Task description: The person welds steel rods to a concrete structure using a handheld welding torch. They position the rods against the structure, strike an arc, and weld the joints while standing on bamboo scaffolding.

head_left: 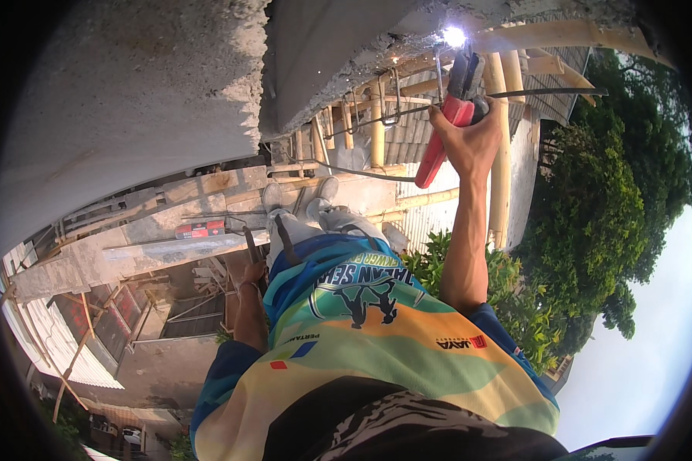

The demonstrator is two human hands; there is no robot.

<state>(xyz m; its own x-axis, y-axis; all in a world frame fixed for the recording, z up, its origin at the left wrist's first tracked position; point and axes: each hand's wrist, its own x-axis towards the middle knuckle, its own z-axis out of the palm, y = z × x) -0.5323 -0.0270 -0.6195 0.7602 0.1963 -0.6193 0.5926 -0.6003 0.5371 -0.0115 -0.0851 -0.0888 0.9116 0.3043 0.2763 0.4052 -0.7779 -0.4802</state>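
Note:
My right hand (469, 138) is raised at the upper right, its fingers wrapped round the red handle of a welding electrode holder (447, 138). The holder's dark jaws point up at a bright white arc (454, 36) on the underside of a rough concrete edge (346, 73), with small sparks beside it. A black cable (361, 172) runs left from the handle's lower end. Low at my left side, my left hand (247, 273) is closed round a dark, slim tool (251, 244); its kind is unclear.
Bent steel bars (393, 96) hang below the concrete. Bamboo poles (497, 177) form scaffolding around my feet (323, 190). A red packet (201, 229) lies on a plank (154, 250) to my left, above a drop to lower roofs. Trees (600, 184) stand at the right.

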